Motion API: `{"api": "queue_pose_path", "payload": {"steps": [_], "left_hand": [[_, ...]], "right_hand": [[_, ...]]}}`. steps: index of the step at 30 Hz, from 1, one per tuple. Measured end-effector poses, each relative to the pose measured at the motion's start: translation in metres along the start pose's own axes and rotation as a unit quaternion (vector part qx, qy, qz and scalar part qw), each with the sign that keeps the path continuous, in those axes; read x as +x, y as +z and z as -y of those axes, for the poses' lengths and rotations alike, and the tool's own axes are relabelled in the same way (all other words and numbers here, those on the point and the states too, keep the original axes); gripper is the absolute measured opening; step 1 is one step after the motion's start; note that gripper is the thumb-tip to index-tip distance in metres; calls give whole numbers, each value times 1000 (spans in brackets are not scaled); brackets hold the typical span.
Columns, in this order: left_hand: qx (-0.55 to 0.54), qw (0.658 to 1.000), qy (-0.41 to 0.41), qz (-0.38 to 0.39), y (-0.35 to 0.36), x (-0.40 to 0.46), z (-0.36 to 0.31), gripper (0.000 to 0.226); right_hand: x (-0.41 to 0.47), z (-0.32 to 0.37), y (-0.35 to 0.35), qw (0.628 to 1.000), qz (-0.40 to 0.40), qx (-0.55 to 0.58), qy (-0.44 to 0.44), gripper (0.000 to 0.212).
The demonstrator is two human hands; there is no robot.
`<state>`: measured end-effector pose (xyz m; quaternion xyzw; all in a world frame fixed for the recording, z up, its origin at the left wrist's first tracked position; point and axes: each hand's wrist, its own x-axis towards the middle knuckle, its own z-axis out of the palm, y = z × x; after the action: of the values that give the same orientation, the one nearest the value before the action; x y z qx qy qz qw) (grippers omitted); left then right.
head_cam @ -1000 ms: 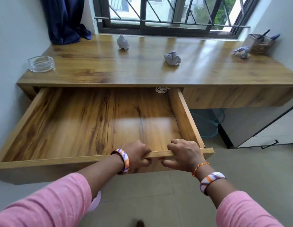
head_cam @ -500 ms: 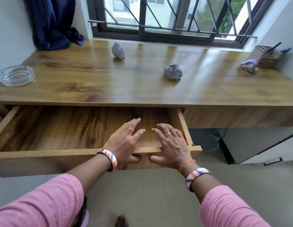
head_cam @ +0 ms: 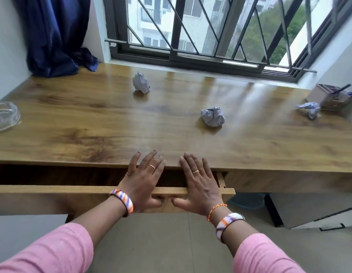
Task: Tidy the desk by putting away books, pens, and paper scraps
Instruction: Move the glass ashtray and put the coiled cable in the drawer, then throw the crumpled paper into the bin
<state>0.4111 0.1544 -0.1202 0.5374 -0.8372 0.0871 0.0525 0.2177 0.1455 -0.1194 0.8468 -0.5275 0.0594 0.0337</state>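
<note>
Both palms press on the front panel of the wooden drawer (head_cam: pixel 53 192), which stands only slightly out from under the desk (head_cam: pixel 92 125). My left hand (head_cam: pixel 143 180) and my right hand (head_cam: pixel 198 180) lie side by side, fingers straight and reaching over the gap to the desk edge. Three crumpled paper balls lie on the desktop: one at the back (head_cam: pixel 140 83), one in the middle (head_cam: pixel 213 116), one at the right (head_cam: pixel 310 109) beside a pen holder (head_cam: pixel 326 95) with pens in it.
A glass ashtray (head_cam: pixel 4 116) sits at the desk's left edge. A blue curtain (head_cam: pixel 53 36) hangs at the back left beside the barred window (head_cam: pixel 210 26). A teal bin (head_cam: pixel 248 200) and a grey cabinet (head_cam: pixel 313 209) stand under the desk's right side.
The drawer has slid from wide open to nearly closed. Both hands went from gripping its front edge to pressing it with flat palms, and the view moved closer to the desk.
</note>
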Motion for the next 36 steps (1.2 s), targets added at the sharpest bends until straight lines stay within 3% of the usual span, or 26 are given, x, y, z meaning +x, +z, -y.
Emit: {"api": "queue_pose_path", "payload": {"steps": [10,14,17,20,23,25,28,31,32,34,36], "left_hand": [[41,981,83,-173,21,28,22,64],[62,964,75,-247,26,34,18,39],[56,963,63,-258,27,36,11,22],[50,969,60,-234,25,37,10,19],[35,975,67,-207,18,43,8,36],[2,987,62,-150,4,50,9,50],[-50,996,72,-25,-19,72,19,54],[-204,971,54,115,-27,105,29,54],[-262,958,39,106,-27,119,30,60],[-309,951,0,-5,-26,155,36,69],[-226,956,-79,-167,-24,194,53,50]], "right_hand": [[23,-11,16,987,-140,-69,-26,79],[31,-6,21,980,-189,-52,23,60],[34,-4,24,977,-201,-64,31,56],[34,-5,24,975,-212,-68,18,60],[35,-1,19,978,-201,-41,30,66],[33,2,10,985,-163,-16,45,58],[27,-12,-5,995,-90,43,8,52],[36,-43,-21,978,-95,187,-13,61],[47,-56,-25,971,-146,189,9,61],[80,-88,-34,954,-244,155,77,65],[116,-116,-44,966,-197,120,113,78]]}}
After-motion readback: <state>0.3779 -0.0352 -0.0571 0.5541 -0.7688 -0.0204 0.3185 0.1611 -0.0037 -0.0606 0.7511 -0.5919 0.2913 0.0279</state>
